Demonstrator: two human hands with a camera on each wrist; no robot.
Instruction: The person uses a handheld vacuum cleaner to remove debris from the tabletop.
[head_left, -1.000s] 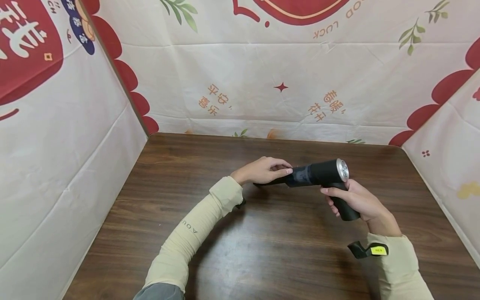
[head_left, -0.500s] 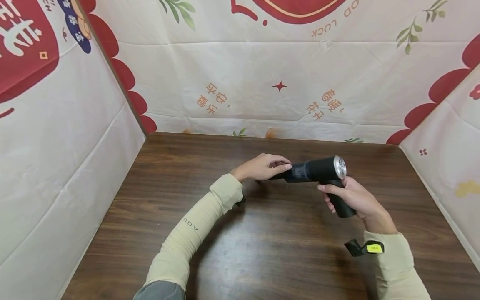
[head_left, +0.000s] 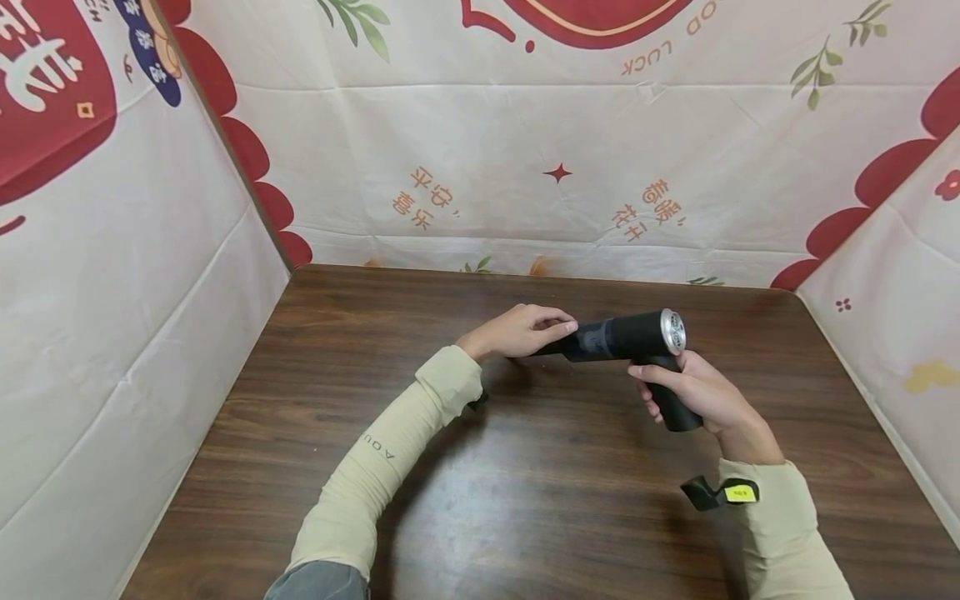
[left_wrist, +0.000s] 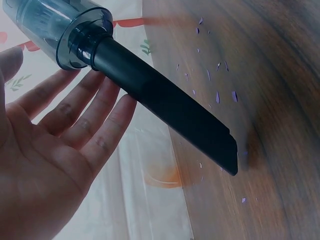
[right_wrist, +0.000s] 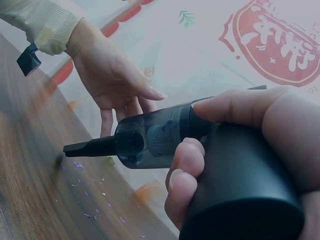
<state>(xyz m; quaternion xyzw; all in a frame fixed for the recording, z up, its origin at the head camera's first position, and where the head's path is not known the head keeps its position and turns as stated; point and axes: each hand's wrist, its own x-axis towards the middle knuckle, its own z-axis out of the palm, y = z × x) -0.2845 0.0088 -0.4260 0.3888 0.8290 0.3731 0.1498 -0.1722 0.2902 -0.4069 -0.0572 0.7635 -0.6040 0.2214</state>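
A black handheld vacuum (head_left: pixel 630 337) with a silver rear end is held just above the dark wooden table (head_left: pixel 525 500). My right hand (head_left: pixel 693 396) grips its handle (right_wrist: pixel 240 190). The smoky dust cup (right_wrist: pixel 150 137) and the flat black nozzle (left_wrist: pixel 170 107) point left, and the nozzle tip sits close to the tabletop. My left hand (head_left: pixel 525 332) lies with straight fingers (left_wrist: pixel 100 115) against the side of the nozzle, near the dust cup (left_wrist: pixel 55 25). Several tiny purple scraps (left_wrist: pixel 217 95) lie on the wood around the nozzle tip, also seen as purple scraps (right_wrist: pixel 85 192) in the right wrist view.
Printed cloth walls (head_left: pixel 525 167) close in the table at the back, left and right. A black strap with a yellow tag (head_left: pixel 723 493) sits on my right wrist. The bare wood near the front edge carries a sheen.
The vacuum and both hands have drifted slightly left and away from me. Both hands keep the same hold and touch on it.
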